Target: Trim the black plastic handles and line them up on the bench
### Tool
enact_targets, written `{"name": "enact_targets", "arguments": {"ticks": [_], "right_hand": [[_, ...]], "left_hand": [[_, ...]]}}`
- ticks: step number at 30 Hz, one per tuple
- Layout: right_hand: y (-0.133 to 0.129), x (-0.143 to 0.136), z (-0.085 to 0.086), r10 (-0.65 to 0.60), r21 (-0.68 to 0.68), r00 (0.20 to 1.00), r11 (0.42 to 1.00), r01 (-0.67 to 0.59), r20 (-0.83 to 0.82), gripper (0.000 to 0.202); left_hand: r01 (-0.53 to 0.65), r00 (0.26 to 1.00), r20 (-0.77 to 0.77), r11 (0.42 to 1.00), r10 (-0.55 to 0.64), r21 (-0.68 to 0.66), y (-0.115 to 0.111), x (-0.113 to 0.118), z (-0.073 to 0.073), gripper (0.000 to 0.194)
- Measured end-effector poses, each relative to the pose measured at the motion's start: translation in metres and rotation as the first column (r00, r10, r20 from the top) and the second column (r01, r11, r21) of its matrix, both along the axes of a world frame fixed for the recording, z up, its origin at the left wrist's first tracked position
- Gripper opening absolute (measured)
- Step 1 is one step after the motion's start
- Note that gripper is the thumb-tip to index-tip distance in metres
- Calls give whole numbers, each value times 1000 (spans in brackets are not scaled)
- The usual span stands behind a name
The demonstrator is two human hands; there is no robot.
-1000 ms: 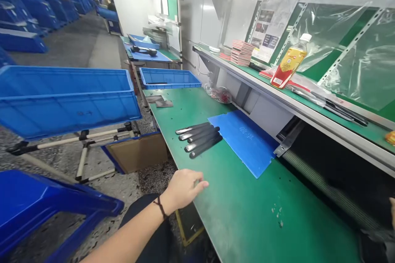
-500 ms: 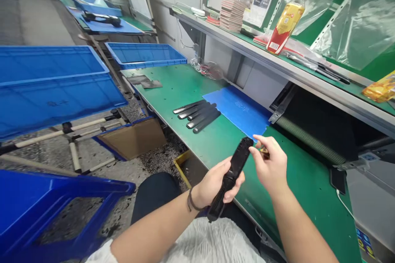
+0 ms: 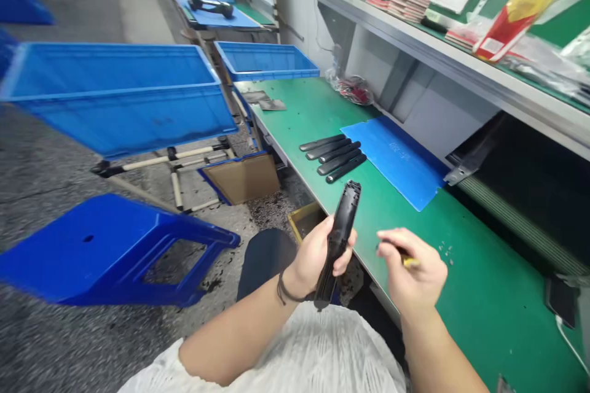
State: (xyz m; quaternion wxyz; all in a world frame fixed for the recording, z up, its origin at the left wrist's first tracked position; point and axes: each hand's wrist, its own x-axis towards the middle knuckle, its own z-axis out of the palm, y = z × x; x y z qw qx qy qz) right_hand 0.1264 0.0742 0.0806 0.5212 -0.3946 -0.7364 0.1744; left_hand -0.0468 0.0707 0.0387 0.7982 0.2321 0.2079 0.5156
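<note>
Black elongated part (image 3: 340, 227) is clamped in the left fingers (image 3: 342, 263) by the green counter (image 3: 483, 282); right fingers (image 3: 391, 253) grip a yellow-ended tool (image 3: 410, 261). Farther, dark narrow pieces (image 3: 338, 158) lie beside a blue sheet (image 3: 397, 161); left, a crate (image 3: 124, 120) and stool (image 3: 101, 245).

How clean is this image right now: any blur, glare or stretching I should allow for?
Head view: bottle stretched and smeared at upper right; floor streaked at lower left; black part in the left hand dark, its detail mostly lost, with a faint sheen; yellow-tipped tool in the right hand too soft to identify.
</note>
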Motion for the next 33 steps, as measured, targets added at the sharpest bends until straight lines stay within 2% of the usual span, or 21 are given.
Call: {"name": "enact_targets", "arguments": {"ticks": [2,3,6,8,10,13,16,18,20,22,25,29,31,33], "right_hand": [[-6,3,-9,149,11,972,988,-154,181,23],[-7,3,-17,162,24,953,984,-174,255,29],[-8,-2,-44,72,43,940,995,-91,332,43],[-10,-8,-56,125,34,944,989,-143,306,39],[-14,-16,-61,242,69,917,958,-277,316,26],[-21,-24,-58,268,162,863,917,-366,429,10],[-24,-25,-52,259,171,830,907,-384,494,13],[-25,-21,-46,315,118,835,906,-405,450,15],[-23,-18,-38,357,44,877,920,-391,322,16],[-18,-16,-28,332,-34,925,943,-331,185,15],[-9,-21,-13,274,-148,958,954,-260,87,13],[-1,-31,-6,271,-256,959,936,-242,82,11],[-1,-35,-7,273,-287,956,929,-233,106,12],[0,-37,-9,272,-301,954,927,-224,128,15]], "left_hand": [[-92,995,39,995,93,-35,8,-16,-3,54],[-160,985,62,986,163,-51,12,-24,-3,52],[-360,924,89,925,372,-123,21,-38,-2,41],[-434,889,81,887,450,-159,24,-38,0,39],[-477,868,65,862,493,-169,25,-32,0,37],[-485,865,53,859,498,-164,24,-20,0,36],[-421,901,49,896,431,-141,23,-12,-1,42],[-364,929,34,926,369,-97,21,-10,-1,47],[-340,940,6,940,340,-39,18,-8,0,48],[-385,922,-30,922,386,48,14,-5,2,44],[-460,862,-111,856,494,235,7,1,3,40],[-487,748,-271,778,606,398,-1,5,1,42],[-491,706,-314,758,635,430,-4,6,-2,45],[-479,698,-333,759,634,442,-5,5,-3,46]]}}
